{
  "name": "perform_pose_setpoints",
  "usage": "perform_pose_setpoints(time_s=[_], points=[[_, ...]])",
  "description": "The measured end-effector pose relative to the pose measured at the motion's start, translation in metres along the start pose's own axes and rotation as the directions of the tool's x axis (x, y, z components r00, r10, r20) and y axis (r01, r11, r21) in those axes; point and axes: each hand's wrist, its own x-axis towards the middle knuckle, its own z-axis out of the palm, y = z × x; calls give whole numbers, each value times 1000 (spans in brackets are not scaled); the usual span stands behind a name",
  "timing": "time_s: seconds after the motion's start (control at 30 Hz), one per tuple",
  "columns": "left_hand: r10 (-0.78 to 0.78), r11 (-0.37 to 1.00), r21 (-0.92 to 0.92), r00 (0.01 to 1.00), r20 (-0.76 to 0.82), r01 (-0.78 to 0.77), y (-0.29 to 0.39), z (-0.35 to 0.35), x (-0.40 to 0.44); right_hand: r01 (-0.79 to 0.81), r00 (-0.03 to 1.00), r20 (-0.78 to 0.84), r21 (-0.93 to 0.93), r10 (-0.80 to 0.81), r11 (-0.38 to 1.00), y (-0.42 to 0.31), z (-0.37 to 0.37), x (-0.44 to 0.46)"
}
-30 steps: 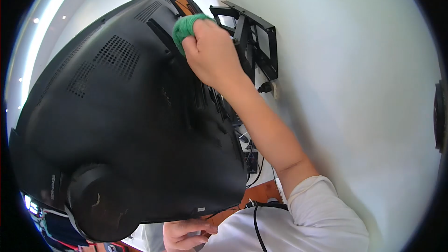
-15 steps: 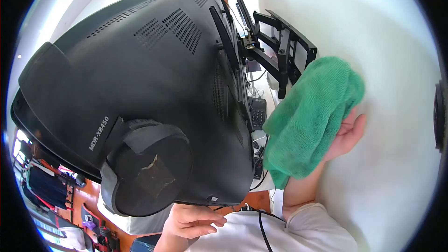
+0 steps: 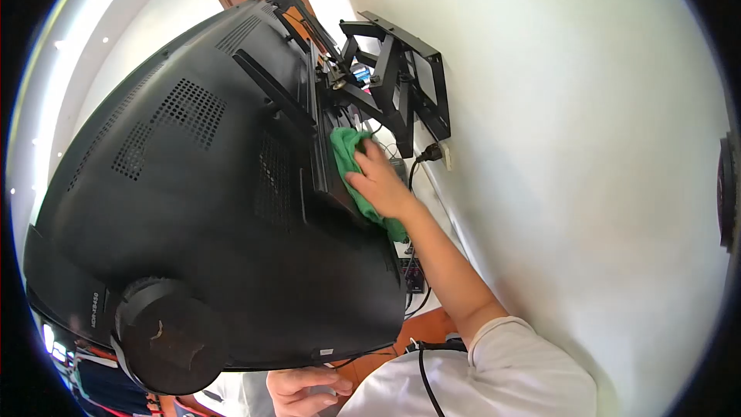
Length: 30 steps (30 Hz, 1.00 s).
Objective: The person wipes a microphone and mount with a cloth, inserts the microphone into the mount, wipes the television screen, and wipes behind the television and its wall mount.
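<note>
My right hand (image 3: 380, 185) is closed around a green cloth (image 3: 347, 158), which lies against the back of a large black television (image 3: 231, 239), near its mounting rail (image 3: 320, 150). Part of the cloth hangs below the fingers. At the bottom, my left hand (image 3: 309, 391) is beside the television's lower edge with its fingers apart and nothing visible in it. Some of that hand is cut off by the frame. A folding black wall bracket (image 3: 394, 100) stands above and right of the cloth.
Pale wall (image 3: 556, 147) fills the right side. A plug (image 3: 430, 154) with a black cable sits in an outlet below the bracket. Behind the television are cables and a black device (image 3: 413, 274). A round headphone pad (image 3: 174, 344) covers the lower left.
The cloth was high on the television, then out by the wall half a second ago; now it is back against the television, lower down. The view has shifted too.
</note>
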Motion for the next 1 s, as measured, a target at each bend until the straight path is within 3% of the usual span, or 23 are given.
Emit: perform_pose_setpoints(time_s=[0.07, 0.1, 0.27, 0.33, 0.43, 0.5, 0.73, 0.8, 0.93, 0.97, 1.0], points=[[0, 999, -33, 1000, -27, -1, 0, 4, 3, -163, 980, 35, -416, 195, 895, -13, -8, 9], [2, 998, -68, 999, -47, -5, 1, 5, 3, -76, 997, 1, -372, 82, 925, -8, -4, 11], [17, 1000, 4, 1000, 16, -17, 0, -4, 2, -32, 991, 122, -194, 56, 980, -14, -29, -3], [5, 1000, 7, 999, 33, -5, -5, -8, 3, -95, 953, 302, 208, 28, 973, -5, -30, -15], [247, 965, 64, 963, 111, -255, -13, -12, 4, 2, 960, 280, 50, -16, 999, -18, -26, -10], [18, 998, 54, 992, 123, -25, 6, -4, 12, 23, 964, 266, -152, 19, 988, -25, -24, -3], [-25, 1000, -2, 995, 98, 25, 8, 1, 11, 38, 984, 175, -339, 23, 940, -26, -13, 10], [-15, 999, 44, 997, 79, 12, 11, 4, 17, 14, 940, 342, -11, -9, 1000, -17, -27, 10], [-12, 997, 80, 996, 86, 5, 10, 3, 15, 6, 974, 224, 133, -36, 991, -3, -19, -21], [0, 998, 70, 997, 79, -6, 9, 5, 16, -200, 971, -1, 548, 240, 812, 3, -13, -29], [11, 998, 57, 997, 71, -15, 9, 6, 16, -212, 826, -79, 874, 558, 438, 11, -7, -39]])
